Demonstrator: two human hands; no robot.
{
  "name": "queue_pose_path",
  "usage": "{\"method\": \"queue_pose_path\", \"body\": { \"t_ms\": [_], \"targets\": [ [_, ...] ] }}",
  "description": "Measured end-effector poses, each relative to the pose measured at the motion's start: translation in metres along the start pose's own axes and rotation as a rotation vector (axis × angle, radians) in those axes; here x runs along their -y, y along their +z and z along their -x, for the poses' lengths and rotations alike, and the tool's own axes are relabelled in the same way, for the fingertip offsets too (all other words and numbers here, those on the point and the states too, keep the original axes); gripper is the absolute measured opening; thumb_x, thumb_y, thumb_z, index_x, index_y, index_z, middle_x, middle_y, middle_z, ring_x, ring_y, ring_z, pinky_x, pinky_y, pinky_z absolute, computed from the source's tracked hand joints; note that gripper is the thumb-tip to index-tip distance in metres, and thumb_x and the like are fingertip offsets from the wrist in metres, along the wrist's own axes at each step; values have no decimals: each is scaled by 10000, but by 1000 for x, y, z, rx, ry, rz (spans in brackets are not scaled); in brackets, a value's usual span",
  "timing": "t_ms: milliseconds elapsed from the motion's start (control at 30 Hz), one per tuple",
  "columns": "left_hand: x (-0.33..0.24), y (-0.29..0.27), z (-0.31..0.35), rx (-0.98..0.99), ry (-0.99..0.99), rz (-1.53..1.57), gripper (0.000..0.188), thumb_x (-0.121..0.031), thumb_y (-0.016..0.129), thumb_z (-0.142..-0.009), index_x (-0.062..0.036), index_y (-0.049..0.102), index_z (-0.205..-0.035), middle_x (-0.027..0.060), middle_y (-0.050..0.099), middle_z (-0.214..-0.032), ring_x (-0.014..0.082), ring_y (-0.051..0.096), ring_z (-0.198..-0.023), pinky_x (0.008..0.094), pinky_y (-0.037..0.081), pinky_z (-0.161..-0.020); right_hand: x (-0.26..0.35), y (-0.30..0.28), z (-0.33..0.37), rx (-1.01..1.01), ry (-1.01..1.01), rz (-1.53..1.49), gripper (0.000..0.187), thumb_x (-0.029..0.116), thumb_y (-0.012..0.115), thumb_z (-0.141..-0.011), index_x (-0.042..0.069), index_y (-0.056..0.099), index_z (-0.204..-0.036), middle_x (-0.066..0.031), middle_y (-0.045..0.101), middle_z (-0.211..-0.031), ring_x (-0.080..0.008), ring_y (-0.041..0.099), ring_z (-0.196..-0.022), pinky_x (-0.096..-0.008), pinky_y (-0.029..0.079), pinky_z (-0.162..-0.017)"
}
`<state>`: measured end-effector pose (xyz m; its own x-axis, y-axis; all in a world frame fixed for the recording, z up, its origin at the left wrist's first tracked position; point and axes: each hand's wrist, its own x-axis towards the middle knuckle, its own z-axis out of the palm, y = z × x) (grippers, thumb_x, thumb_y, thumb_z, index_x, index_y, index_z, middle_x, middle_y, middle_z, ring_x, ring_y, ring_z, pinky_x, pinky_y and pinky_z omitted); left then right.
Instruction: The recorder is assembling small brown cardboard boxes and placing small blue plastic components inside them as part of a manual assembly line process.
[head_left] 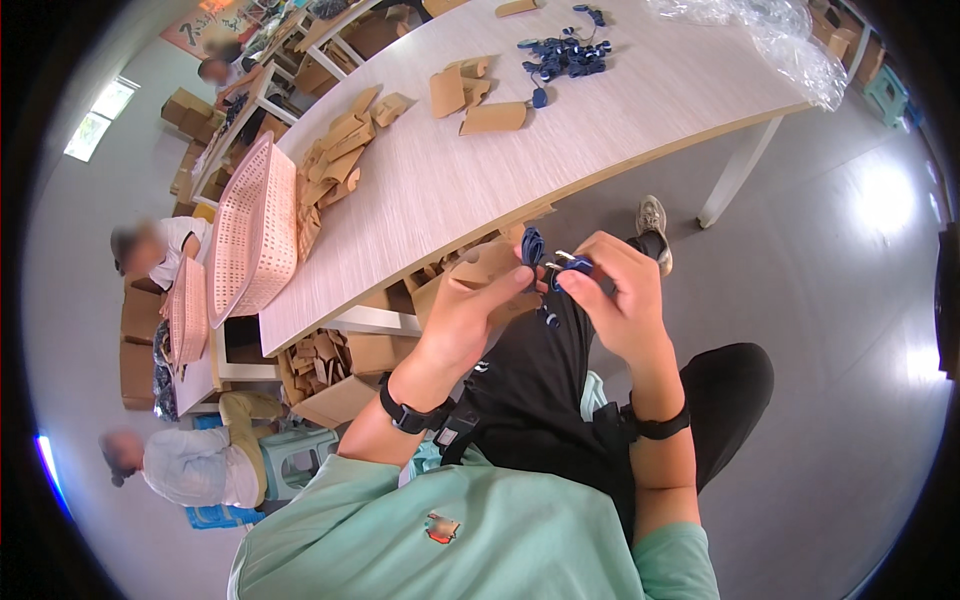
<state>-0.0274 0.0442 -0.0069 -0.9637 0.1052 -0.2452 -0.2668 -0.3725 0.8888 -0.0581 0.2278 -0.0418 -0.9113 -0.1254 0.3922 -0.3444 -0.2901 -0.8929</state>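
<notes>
Over my lap, just off the table's near edge, my left hand pinches a coiled dark blue cable between thumb and fingers. A tan cardboard piece shows at the same hand; whether it is gripped cannot be told. My right hand is closed on a blue plug, its metal prongs pointing left toward the coil. A small dark cable end hangs below, between the hands. Further off on the table lies a pile of similar dark blue cables.
Folded cardboard pieces lie along the left of the white table, beside a pink basket. Clear plastic wrap covers the far right corner. Under the table stands a carton of cardboard pieces. Other people sit at the left.
</notes>
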Motion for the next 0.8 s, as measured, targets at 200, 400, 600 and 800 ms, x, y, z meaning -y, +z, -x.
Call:
{"method": "queue_pose_path", "body": {
  "t_ms": [200, 400, 600, 800],
  "targets": [
    [2, 6, 0, 39, 148, -198, 218, 14, 638, -900, 16, 611, -1117, 71, 668, -1032, 151, 647, -950, 304, 522, -876, 5, -4, -5, 133, -207, 525, 199, 174, 700, -862, 37, 559, -832, -73, 505, -685, -230, 517, -525, -312, 391, -492],
    [2, 9, -1, 44, 159, -255, 235, 9, 665, -891, 31, 611, -1119, 67, 669, -1037, 131, 640, -951, 281, 529, -863, 6, 0, -1, 102, -25, 356, 219, 162, 679, -878, 9, 544, -797, -86, 486, -708, -224, 512, -533, -298, 396, -503],
    [7, 27, 6, 49, 170, -244, 234, -1, 658, -908, 40, 611, -1133, 62, 663, -1039, 124, 634, -960, 272, 551, -845, 16, 8, 2, 3, 49, 465, 224, 185, 652, -903, -6, 560, -831, -82, 504, -782, -186, 547, -579, -299, 426, -547],
    [9, 26, 8, 39, 189, -259, 237, -4, 656, -911, 44, 607, -1138, 66, 659, -1042, 128, 634, -947, 267, 550, -833, 13, 9, 1, 100, 6, 73, 270, 206, 560, -972, 4, 619, -1142, -97, 595, -975, -189, 606, -857, -278, 473, -790]
  ]
}}
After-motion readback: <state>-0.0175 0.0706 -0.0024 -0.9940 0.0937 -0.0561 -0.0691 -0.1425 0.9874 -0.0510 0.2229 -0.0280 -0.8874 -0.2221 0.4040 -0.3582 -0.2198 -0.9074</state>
